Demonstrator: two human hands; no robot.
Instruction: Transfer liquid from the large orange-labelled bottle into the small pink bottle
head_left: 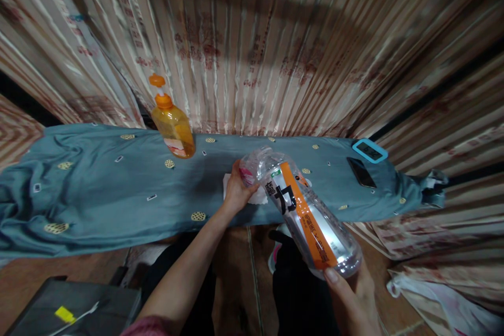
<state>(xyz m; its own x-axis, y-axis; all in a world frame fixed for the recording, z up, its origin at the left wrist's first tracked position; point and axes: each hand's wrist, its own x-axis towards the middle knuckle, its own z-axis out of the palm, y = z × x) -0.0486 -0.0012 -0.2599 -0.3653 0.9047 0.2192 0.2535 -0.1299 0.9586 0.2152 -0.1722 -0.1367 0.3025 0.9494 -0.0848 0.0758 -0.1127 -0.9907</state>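
Observation:
A large clear plastic bottle (315, 215) with an orange and silver label is held tilted over the cloth-covered bench. My right hand (354, 294) is closed around its base, thumb on the near side. The bottle's upper end leans away to the left, against or just above a smaller clear plastic container (249, 168) with pink print. My left hand (238, 189) is wrapped around that container; whether the two touch is hard to tell. A white paper sheet (260, 197) lies beneath them, partly hidden.
An orange pump bottle (175, 128) stands at the back left of the blue-green cloth (118, 178). To the right lie a blue-framed digital clock (370, 150) and a dark phone (361, 172). A striped curtain (244, 47) hangs behind. A grey box (74, 304) sits at lower left.

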